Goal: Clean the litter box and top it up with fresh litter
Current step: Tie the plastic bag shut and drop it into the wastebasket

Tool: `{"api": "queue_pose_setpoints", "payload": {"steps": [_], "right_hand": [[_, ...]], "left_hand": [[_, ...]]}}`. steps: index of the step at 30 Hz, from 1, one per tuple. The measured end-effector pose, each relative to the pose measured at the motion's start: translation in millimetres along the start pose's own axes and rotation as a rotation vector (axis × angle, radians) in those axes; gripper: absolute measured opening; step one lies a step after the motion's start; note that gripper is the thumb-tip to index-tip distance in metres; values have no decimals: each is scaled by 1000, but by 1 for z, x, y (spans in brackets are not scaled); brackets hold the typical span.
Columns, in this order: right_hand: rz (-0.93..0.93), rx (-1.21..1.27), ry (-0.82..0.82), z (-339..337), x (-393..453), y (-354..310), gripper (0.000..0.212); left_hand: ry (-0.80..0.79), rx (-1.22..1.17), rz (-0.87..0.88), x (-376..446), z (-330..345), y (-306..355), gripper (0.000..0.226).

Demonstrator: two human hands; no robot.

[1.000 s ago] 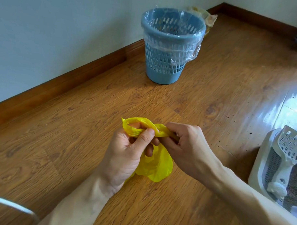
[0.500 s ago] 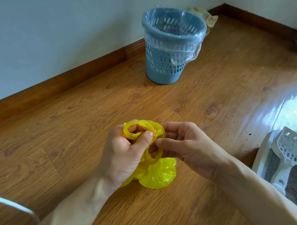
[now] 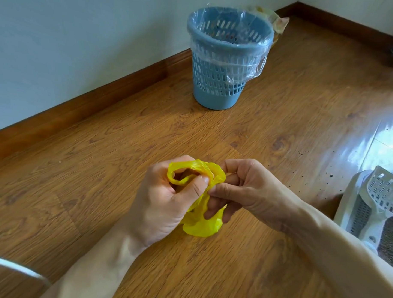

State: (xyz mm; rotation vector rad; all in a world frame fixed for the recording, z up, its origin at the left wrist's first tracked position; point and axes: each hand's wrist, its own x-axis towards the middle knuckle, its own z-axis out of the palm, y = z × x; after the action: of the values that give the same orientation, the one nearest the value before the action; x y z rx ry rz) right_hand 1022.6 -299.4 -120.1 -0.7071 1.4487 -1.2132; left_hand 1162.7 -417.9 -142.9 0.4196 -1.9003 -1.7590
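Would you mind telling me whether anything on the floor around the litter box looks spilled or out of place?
Yes: dark specks lie scattered on the wooden floor just left of the litter box, which looks like spilled litter. Nothing else stands out; the blue bin stands upright by the wall.

A wooden floor (image 3: 101,167) runs to a brown skirting board (image 3: 81,104) along the wall. A blue bin (image 3: 225,60) with a clear liner stands near that far edge, a crumpled bag (image 3: 278,22) behind it. The white litter box (image 3: 356,210) sits at the right edge, dark specks (image 3: 328,175) scattered beside it.
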Motion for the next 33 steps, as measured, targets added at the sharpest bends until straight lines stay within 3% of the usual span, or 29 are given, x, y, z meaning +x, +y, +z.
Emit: {"api": "queue_pose_setpoints", "payload": {"steps": [3, 9, 14, 18, 20, 25, 28, 33], "right_hand": [[-16, -90, 2, -2, -2, 0, 19], [-35, 70, -111, -3, -5, -2, 12], [-63, -219, 62, 1, -2, 0, 7], [-177, -519, 278, 4, -1, 6, 18], [-202, -549, 380, 7, -2, 8, 24], [-96, -352, 364, 12, -1, 6, 20], [-72, -259, 339, 13, -1, 7, 25], [-32, 49, 185, 8, -4, 3, 11]], "left_hand": [[-24, 106, 42, 1, -3, -1, 8], [-23, 252, 101, -2, -1, 3, 7], [-16, 187, 39, -3, -1, 4, 12], [-21, 75, -29, -7, -1, 8, 12], [-26, 37, -29, -9, 1, 10, 14], [-32, 45, -37, -11, 9, 10, 17], [27, 269, 34, -10, 12, 8, 26], [104, 344, 88, -7, 6, 5, 15]]}}
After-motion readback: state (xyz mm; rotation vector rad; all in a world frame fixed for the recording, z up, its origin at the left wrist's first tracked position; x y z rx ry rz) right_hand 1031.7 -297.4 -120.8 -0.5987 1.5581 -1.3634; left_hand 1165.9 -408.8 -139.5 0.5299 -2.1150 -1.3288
